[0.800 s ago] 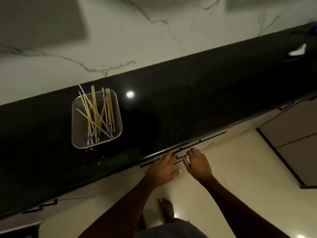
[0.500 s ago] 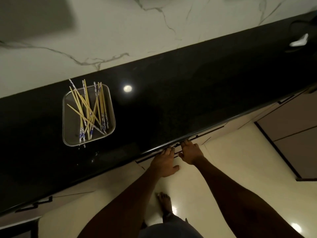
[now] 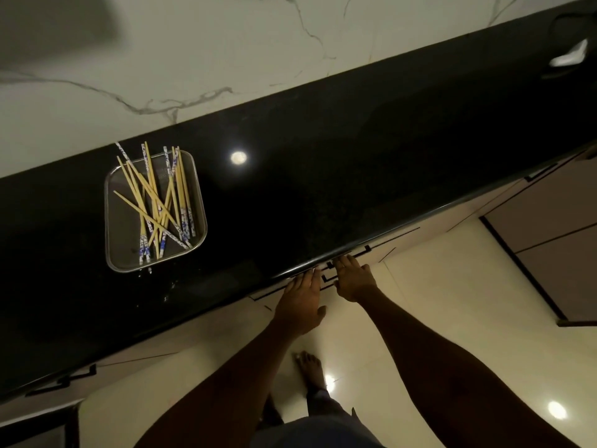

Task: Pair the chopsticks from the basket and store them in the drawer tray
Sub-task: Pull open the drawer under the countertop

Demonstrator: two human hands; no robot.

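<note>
Several bamboo chopsticks point(image 3: 157, 202) with blue-and-white patterned ends lie crossed in a shallow square basket point(image 3: 113, 221) on the left of the black countertop point(image 3: 323, 176). Both my hands are at the drawer front point(image 3: 381, 253) just below the counter's front edge, far right of the basket. My left hand point(image 3: 302, 297) lies flat with fingers extended and thumb spread, its fingertips at the counter lip. My right hand point(image 3: 353, 279) has its fingers on a thin black drawer handle point(image 3: 361, 252); its fingertips are partly hidden. The drawer looks closed, and no tray shows.
A marble wall point(image 3: 226, 53) backs the counter. A white object point(image 3: 570, 54) sits at the counter's far right. Cabinet doors point(image 3: 555, 227) stand at the right, another black handle point(image 3: 61, 379) at the lower left. My bare foot point(image 3: 311, 367) is on the glossy floor.
Both hands have slid up the drawer front to the counter's edge. The view has shifted a little; the basket and chopsticks have not moved.
</note>
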